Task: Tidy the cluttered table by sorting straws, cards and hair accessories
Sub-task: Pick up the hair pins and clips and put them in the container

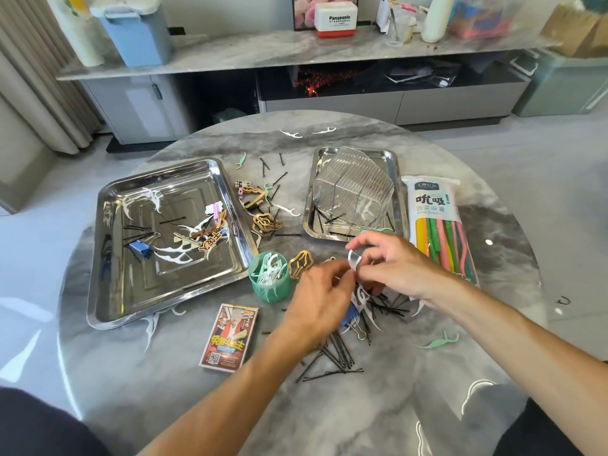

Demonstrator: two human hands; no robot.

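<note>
Nearest on the round table [427, 406], whose top is glossy grey marble pattern, lies a loose heap of thin black bobby pins [332, 360]. To the left of it is a flat printed card box [229, 337] with bright red and orange picture. A pale green floss pick [439, 342] lies alone on the right side.

Above the pins, both hands meet. The left hand [320, 299] has its fingers bent, and the fingertips come together at the lower end of a white floss pick [353, 261]. The right hand [398, 266] pinches the same pick between thumb and forefinger, while the other fingers are loosely curled. Under the hands, a blue binder clip [350, 315] and some more white picks are partly hidden.

Just left of the hands stands a small green ribbed cup [271, 287], filled with white and green picks. A gold metal hair clip [301, 263] of wavy shape lies beside it.

Farther left is a big shiny steel tray [112, 258], rectangular with rounded corners. It holds white picks, bobby pins, a blue clip and brown hair clips. Between the trays, more gold clips and pins are scattered.

On the right, a long transparent bag of colourful straws [441, 232] lies beside a smaller steel tray [399, 189]. In this tray a clear ribbed plastic box [353, 189] stands tilted, over some pins.
</note>
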